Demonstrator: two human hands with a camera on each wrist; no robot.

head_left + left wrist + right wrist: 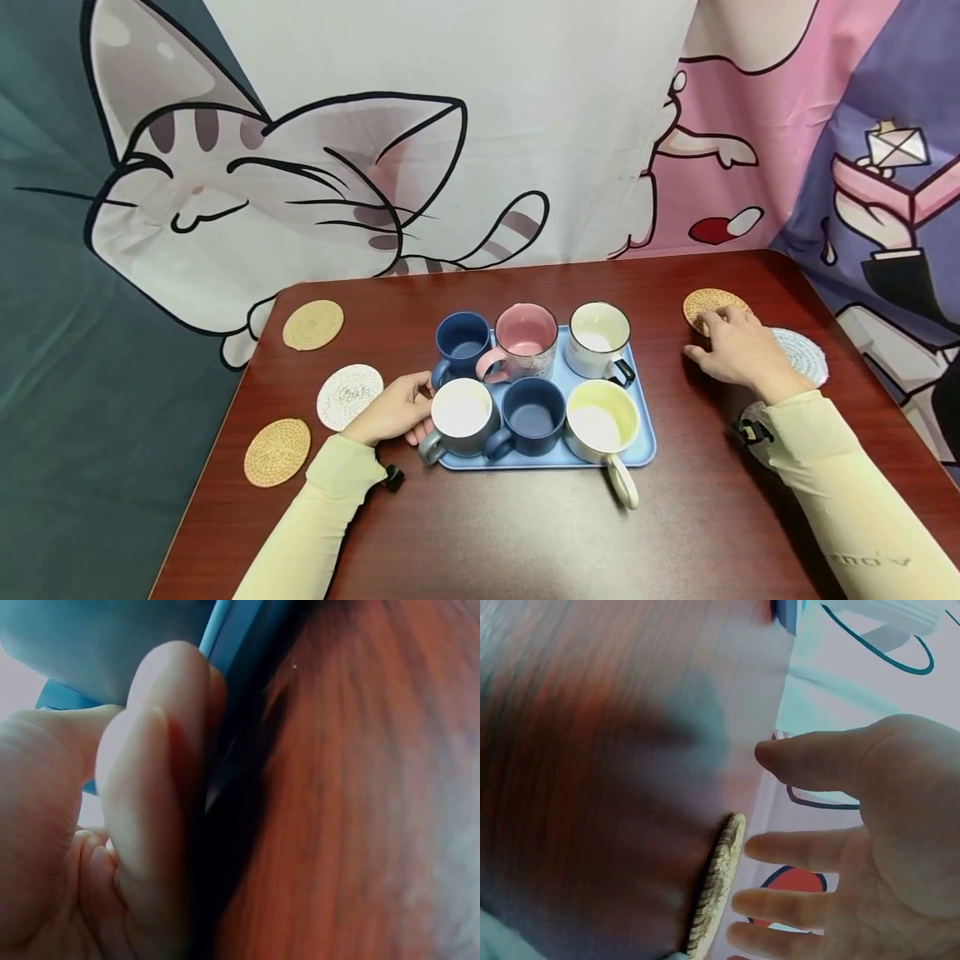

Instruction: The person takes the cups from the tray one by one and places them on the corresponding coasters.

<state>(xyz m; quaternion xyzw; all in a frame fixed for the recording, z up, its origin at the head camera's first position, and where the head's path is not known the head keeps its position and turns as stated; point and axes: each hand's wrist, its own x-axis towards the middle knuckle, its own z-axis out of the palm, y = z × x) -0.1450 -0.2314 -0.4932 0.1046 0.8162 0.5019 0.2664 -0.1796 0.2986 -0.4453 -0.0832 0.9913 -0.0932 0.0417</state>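
A light blue tray [647, 446] holds several mugs. My left hand [393, 408] grips its left rim, fingers curled at the edge in the left wrist view, beside a grey mug with a white inside [467, 442]. Near that mug stand a dark blue mug [534, 417], a cream mug with a yellow inside [600, 417] and, behind, another dark blue mug [463, 337], a pink mug [527, 333] and a white mug with a black handle [592, 358]. My right hand [738, 350] hovers by a woven straw coaster [708, 300], fingers loosely extended and holding nothing.
On the left of the brown table [510, 533] lie two straw coasters [313, 324] and a white coaster [345, 396]. A pale blue coaster [808, 354] lies right of my right hand; another pale coaster is partly hidden under that wrist. A printed cloth [585, 125] hangs behind.
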